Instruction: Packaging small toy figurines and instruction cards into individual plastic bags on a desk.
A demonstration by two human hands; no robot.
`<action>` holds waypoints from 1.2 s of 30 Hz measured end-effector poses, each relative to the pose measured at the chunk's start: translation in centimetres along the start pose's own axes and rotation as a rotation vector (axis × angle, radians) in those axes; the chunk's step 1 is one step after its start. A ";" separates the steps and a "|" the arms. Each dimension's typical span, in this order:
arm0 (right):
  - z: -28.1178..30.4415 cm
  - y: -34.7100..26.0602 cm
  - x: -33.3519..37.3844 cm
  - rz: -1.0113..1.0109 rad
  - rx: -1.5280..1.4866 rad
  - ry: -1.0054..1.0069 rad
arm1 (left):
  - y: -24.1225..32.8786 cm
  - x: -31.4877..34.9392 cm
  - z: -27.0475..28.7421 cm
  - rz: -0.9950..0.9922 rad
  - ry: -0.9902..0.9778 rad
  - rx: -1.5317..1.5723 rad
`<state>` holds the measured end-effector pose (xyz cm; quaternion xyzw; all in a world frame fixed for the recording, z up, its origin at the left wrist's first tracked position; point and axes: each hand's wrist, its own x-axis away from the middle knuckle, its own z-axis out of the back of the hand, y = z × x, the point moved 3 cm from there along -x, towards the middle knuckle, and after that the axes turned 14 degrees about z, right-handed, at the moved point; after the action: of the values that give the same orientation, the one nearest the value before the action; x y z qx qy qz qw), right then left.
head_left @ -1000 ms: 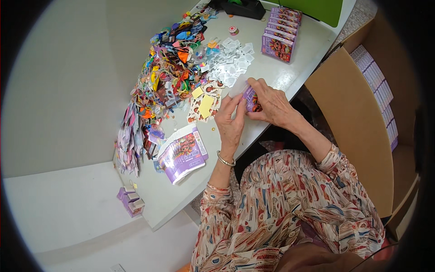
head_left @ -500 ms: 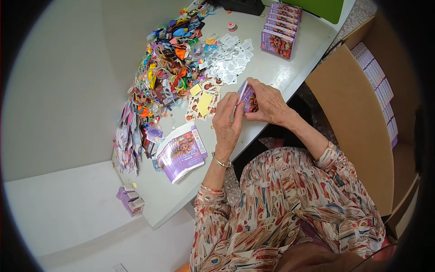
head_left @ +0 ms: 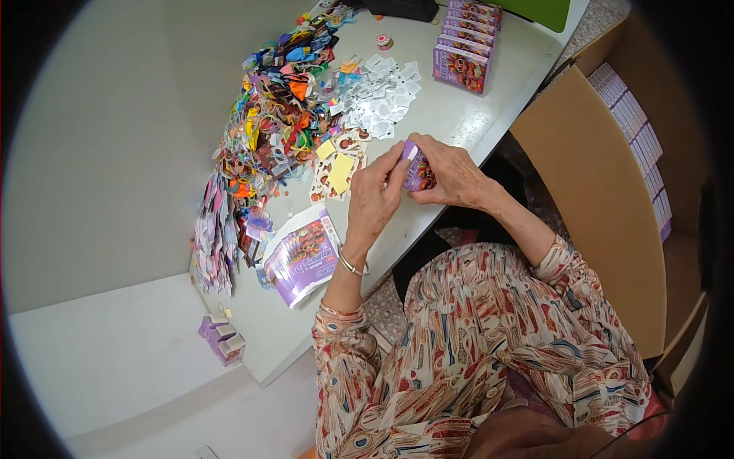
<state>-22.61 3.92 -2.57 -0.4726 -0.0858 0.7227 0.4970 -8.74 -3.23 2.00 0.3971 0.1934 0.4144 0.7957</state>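
Note:
A small purple printed box [head_left: 420, 174] is held over the front edge of the table, its narrow end toward my left. My right hand [head_left: 456, 174] is closed round it, thumb below and fingers over the top. The fingertips of my left hand [head_left: 375, 197], which wears a bangle, press against the box's left end. That end looks folded down, partly covered by the fingers. Just left of my left hand lies a fanned stack of flat purple printed cartons [head_left: 304, 258]. Sticker sheets [head_left: 319, 182] with yellow squares lie beyond it.
A long heap of colourful trinkets [head_left: 275, 115] runs along the wall side, beside a pile of small clear packets [head_left: 381, 96]. Purple boxes [head_left: 461, 69] stand in a row at the far right. An open cardboard carton [head_left: 589, 191] with stacked boxes stands right of the table.
The pale flap that stood up at the box's left end is now folded down. My left hand has shifted slightly left, and the box is turned a little.

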 end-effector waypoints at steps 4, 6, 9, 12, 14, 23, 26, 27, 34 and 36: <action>0.0 -0.2 -0.1 -0.001 -0.028 -0.092 | -0.3 0.7 0.0 0.018 0.064 -0.021; 0.1 -0.4 -0.1 0.007 -0.012 -0.088 | -0.1 0.7 0.1 0.062 0.061 -0.026; 0.0 -0.3 -0.1 -0.004 0.008 -0.097 | 0.6 0.8 0.1 0.114 0.050 -0.057; 0.1 -0.6 -0.1 -0.036 0.024 -0.119 | 0.8 1.1 -0.2 0.026 0.049 -0.184; -0.1 -0.6 -0.1 -0.050 0.033 -0.130 | 1.2 1.4 -0.5 -0.066 0.055 -0.285; -0.7 -0.4 0.2 -0.011 0.045 -0.041 | 2.1 2.5 -3.2 -0.225 0.305 -0.592; 0.0 -0.6 0.5 -0.024 0.015 -0.055 | 0.6 2.2 -1.5 -0.023 0.172 -0.136; 0.2 -0.6 0.4 -0.050 -0.024 -0.031 | -0.6 2.1 -0.9 0.048 0.150 0.018; -0.4 -0.5 0.4 -0.053 -0.028 -0.003 | -0.3 4.1 -2.4 -0.167 0.417 -0.185; -0.5 -0.3 0.3 -0.067 -0.021 -0.016 | -0.3 3.8 -2.7 -0.221 0.456 -0.248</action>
<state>-22.04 4.19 -2.85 -0.4688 -0.1132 0.7085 0.5152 -8.16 1.02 0.20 0.1699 0.3572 0.4243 0.8146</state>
